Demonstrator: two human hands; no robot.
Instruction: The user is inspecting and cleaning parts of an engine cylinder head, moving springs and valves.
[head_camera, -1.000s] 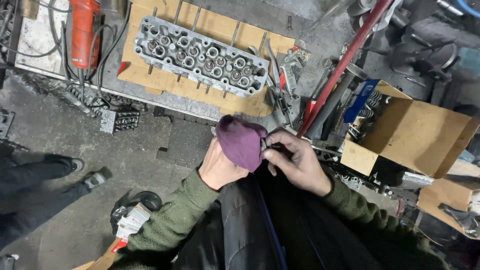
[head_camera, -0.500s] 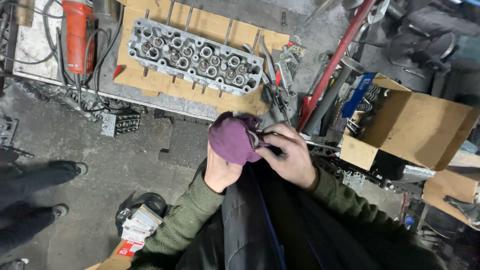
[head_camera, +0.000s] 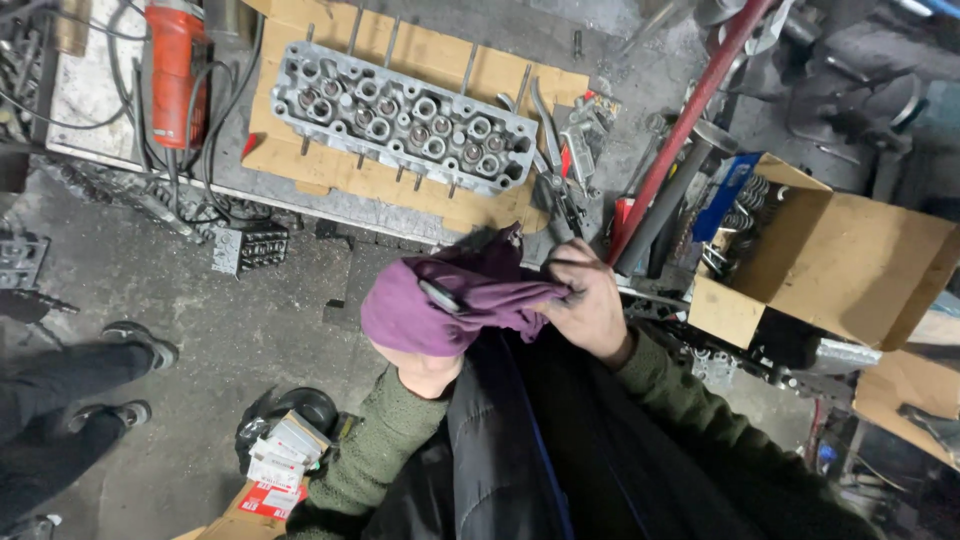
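Observation:
My left hand (head_camera: 425, 365) is wrapped in a purple rag (head_camera: 455, 295) and grips it, with a small dark metal part (head_camera: 440, 296) lying on the cloth. My right hand (head_camera: 590, 310) pinches the rag's right end together with a thin dark metal stem (head_camera: 580, 266). Both hands are held close together in front of my chest, above the floor. Beyond them a grey aluminium cylinder head (head_camera: 400, 115) lies on cardboard sheets (head_camera: 350, 180) on the workbench.
A red power tool (head_camera: 175, 60) with black cables lies on the bench at left. Pliers and small tools (head_camera: 560, 160) lie right of the cylinder head. A red pole (head_camera: 680, 130) leans diagonally. An open cardboard box (head_camera: 830, 260) holds springs. Another person's shoes (head_camera: 135, 345) stand at left.
The rag has spread wider over my left hand and my right hand has pulled its end to the right. The view has shifted slightly.

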